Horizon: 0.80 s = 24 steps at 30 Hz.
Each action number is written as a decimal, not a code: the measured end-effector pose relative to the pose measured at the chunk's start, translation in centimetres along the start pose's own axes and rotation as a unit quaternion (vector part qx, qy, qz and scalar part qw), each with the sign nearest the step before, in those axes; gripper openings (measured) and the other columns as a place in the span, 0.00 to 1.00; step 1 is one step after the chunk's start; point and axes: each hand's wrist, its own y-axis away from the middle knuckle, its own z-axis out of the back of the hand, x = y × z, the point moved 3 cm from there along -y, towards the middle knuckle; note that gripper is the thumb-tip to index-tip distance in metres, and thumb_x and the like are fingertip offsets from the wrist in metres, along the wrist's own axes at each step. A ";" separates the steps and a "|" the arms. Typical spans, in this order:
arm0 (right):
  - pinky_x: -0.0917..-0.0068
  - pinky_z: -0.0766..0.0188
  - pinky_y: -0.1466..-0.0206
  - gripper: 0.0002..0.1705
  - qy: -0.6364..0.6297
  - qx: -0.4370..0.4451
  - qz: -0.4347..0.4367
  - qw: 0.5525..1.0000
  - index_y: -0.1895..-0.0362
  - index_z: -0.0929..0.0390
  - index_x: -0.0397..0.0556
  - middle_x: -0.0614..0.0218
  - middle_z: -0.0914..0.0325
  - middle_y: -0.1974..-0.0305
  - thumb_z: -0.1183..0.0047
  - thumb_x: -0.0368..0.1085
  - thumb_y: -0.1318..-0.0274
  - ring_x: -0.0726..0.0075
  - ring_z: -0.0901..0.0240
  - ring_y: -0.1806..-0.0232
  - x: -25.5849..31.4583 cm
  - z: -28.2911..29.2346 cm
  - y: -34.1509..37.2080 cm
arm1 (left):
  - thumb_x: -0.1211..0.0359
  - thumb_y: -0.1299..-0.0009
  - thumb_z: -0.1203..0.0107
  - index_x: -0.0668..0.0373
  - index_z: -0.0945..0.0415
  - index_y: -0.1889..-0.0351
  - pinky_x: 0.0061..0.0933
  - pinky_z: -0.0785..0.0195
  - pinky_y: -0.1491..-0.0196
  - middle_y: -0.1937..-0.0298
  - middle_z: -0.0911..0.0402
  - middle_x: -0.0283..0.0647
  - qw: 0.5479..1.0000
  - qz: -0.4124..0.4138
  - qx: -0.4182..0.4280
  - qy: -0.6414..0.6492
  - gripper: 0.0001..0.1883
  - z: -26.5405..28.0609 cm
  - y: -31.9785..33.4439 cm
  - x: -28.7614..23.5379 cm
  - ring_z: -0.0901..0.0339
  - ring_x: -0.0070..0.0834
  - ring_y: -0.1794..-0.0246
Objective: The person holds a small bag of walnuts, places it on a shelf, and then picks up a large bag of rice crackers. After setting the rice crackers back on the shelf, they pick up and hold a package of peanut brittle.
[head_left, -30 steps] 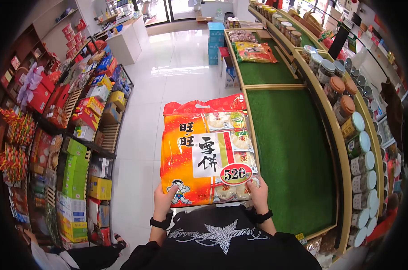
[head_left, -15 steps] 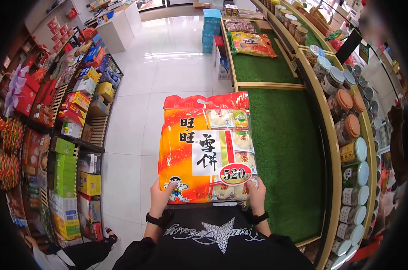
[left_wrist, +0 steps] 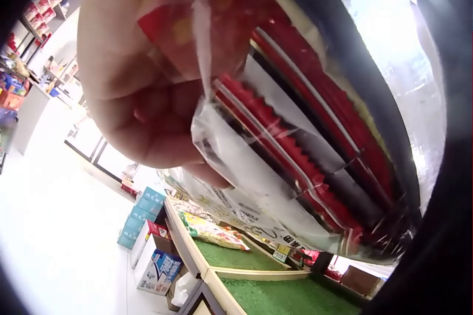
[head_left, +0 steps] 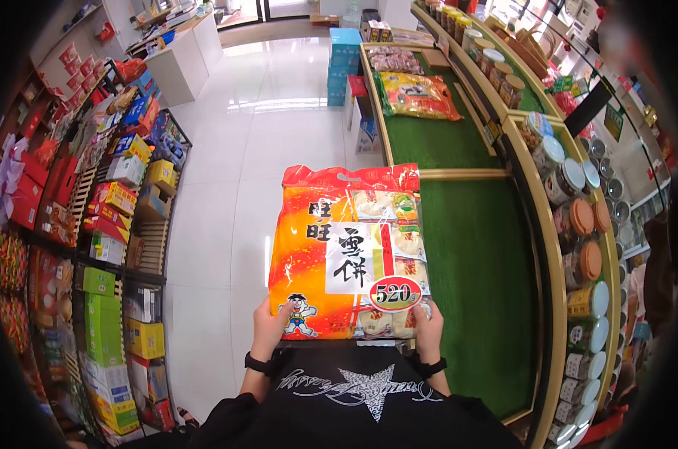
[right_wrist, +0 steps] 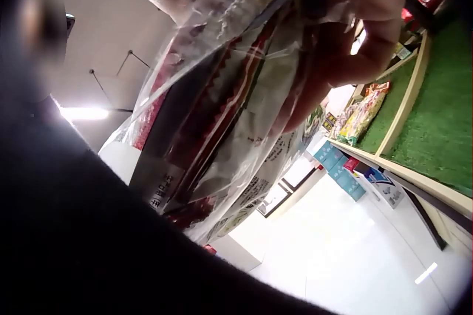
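A large red and orange snack bag (head_left: 346,254) marked 520g is held upright against the front of a black shirt. My left hand (head_left: 270,328) grips its lower left corner, thumb on the front. At the lower right corner my right hand (head_left: 428,329) pinches it the same way. In the left wrist view the fingers of my left hand (left_wrist: 159,108) curl behind the clear plastic, with wrapped packets (left_wrist: 288,138) inside. The right wrist view shows my right hand (right_wrist: 347,42) bent round the bag's edge (right_wrist: 229,108).
On the right runs a green-lined display stand (head_left: 473,284) with a yellow bag (head_left: 417,96) at its far end and jars (head_left: 587,299) along its side. Shelves of boxed goods (head_left: 103,322) stand left of the tiled floor (head_left: 212,224). Blue boxes (head_left: 344,67) are stacked ahead.
The shelves on the left have shifted left and partly out of view, and the stand's crossbar sits lower in view. Both hands keep hold of the bag, which sits slightly further right.
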 end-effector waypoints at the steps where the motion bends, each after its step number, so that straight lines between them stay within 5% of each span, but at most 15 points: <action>1: 0.78 0.33 0.61 0.17 0.003 -0.003 0.006 1.000 0.61 0.29 0.37 0.66 0.25 0.67 0.47 0.38 0.49 0.78 0.31 0.66 0.6 -1.0 -0.9 | 0.69 0.39 0.45 0.68 0.29 0.59 0.22 0.32 0.63 0.65 0.21 0.40 1.000 -0.007 -0.001 0.004 0.14 0.4 -1.3 -0.6 0.25 0.20 0.67; 12: 0.78 0.33 0.60 0.17 -0.050 0.018 0.047 0.997 0.58 0.29 0.38 0.66 0.25 0.65 0.47 0.38 0.48 0.78 0.31 0.65 4.6 -12.0 -8.0 | 0.72 0.39 0.46 0.69 0.30 0.58 0.21 0.32 0.63 0.65 0.21 0.40 1.000 -0.021 -0.022 0.004 0.13 6.1 -12.0 -4.3 0.26 0.20 0.66; 24: 0.80 0.33 0.61 0.16 -0.052 0.025 0.010 0.998 0.58 0.30 0.38 0.66 0.25 0.65 0.48 0.38 0.47 0.79 0.30 0.66 4.5 -13.8 -14.1 | 0.72 0.40 0.45 0.68 0.29 0.59 0.22 0.32 0.62 0.65 0.21 0.39 1.000 -0.003 -0.002 0.000 0.13 4.6 -18.0 -4.3 0.26 0.20 0.66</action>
